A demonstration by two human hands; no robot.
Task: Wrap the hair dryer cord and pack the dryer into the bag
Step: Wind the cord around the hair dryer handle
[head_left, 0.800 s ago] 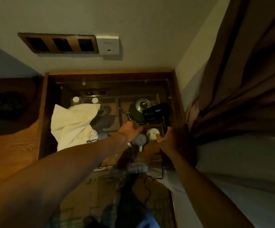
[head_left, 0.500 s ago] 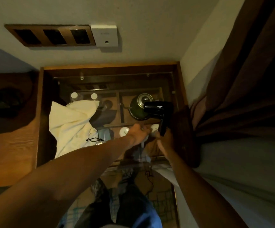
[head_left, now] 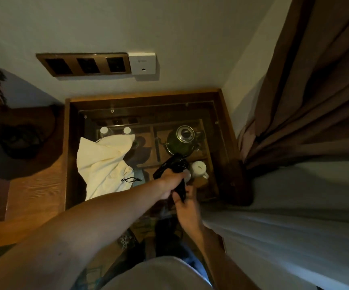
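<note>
The black hair dryer [head_left: 172,167] is held above the front of a glass-topped wooden table [head_left: 69,155]. My left hand [head_left: 170,184] grips its body where the handle starts. My right hand [head_left: 185,203] is just below, fingers curled around the lower end of the handle. The cord is mostly hidden behind my hands and in the dark below. A cream cloth bag [head_left: 103,164] with a black drawstring [head_left: 130,180] lies crumpled on the table's left half.
A green kettle [head_left: 182,142] and a white cup [head_left: 199,168] sit under the glass, right of the bag. Two bottle caps [head_left: 115,130] show behind the bag. Brown curtains [head_left: 307,86] and a white bed [head_left: 294,216] fill the right side. Wall sockets [head_left: 85,64] are above.
The dryer has come down and toward me from over the kettle. My left hand has taken hold of its body, and my right hand has shifted to the handle's lower end.
</note>
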